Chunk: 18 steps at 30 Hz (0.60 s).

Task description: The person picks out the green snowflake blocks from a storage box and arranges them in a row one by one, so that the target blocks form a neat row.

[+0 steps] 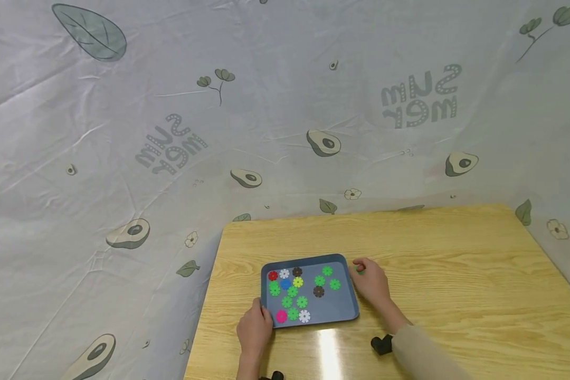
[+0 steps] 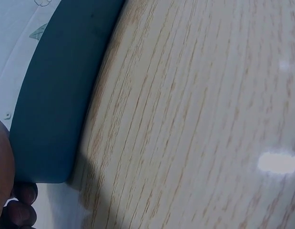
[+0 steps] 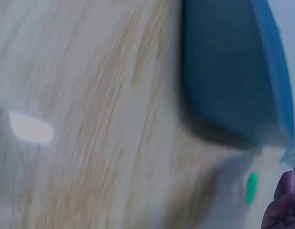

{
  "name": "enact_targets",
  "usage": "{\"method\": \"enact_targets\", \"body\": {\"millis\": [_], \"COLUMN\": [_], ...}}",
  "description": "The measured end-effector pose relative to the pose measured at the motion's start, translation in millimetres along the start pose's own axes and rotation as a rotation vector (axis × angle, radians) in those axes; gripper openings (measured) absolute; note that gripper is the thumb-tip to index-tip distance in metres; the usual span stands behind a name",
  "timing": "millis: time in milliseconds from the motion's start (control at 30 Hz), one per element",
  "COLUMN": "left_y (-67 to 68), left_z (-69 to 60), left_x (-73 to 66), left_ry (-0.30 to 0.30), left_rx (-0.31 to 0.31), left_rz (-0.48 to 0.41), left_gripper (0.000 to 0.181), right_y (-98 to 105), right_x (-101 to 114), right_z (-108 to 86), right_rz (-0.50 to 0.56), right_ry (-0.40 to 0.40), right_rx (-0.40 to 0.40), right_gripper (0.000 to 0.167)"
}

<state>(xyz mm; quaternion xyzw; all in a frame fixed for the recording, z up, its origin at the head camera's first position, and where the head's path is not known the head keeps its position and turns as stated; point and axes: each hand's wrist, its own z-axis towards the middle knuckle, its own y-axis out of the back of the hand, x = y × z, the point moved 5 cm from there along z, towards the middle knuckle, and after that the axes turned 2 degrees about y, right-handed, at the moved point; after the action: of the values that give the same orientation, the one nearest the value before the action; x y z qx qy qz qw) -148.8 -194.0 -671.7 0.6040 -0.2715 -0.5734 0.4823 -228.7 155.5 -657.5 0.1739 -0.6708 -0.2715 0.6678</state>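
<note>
A grey-blue tray (image 1: 332, 315) holds several flower-shaped discs, mostly green, with red, white, brown, yellow, blue and pink ones among them. My left hand (image 1: 255, 328) grips its near left corner; in the left wrist view, curled fingers (image 2: 23, 205) show at the end of the tray wall (image 2: 56, 105). Off the tray's right side, my right hand (image 1: 372, 282) has its fingers loosely bent around a green disc (image 1: 359, 269). In the right wrist view that green disc (image 3: 251, 188) appears on the table, apart from the fingers (image 3: 283, 200). The right wrist view is blurred.
The wooden table (image 1: 456, 274) extends right of the tray and behind it. A patterned cloth (image 1: 275, 105) hangs behind the table and along its sides. Black wrist devices (image 1: 382, 344) show near both wrists.
</note>
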Motion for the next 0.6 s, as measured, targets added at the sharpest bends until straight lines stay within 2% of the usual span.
{"method": "enact_targets", "body": {"millis": [233, 433, 600], "left_y": [2.9, 6.0, 3.0], "left_z": [-0.6, -1.7, -2.7], "left_x": [-0.3, -1.5, -1.4], "left_ry": [-0.004, -0.026, -0.021], "left_rx": [-0.017, -0.046, -0.034], "left_rz": [-0.005, -0.013, -0.014], "left_gripper": [0.026, 0.024, 0.023], "right_y": [-13, -39, -64], "right_x": [32, 52, 57], "right_z": [-7.5, -11.4, -14.9], "right_rz": [0.053, 0.016, -0.033], "right_ry": [0.057, 0.158, 0.172], "right_rx": [0.022, 0.059, 0.118], "right_gripper": [0.03, 0.028, 0.029]}}
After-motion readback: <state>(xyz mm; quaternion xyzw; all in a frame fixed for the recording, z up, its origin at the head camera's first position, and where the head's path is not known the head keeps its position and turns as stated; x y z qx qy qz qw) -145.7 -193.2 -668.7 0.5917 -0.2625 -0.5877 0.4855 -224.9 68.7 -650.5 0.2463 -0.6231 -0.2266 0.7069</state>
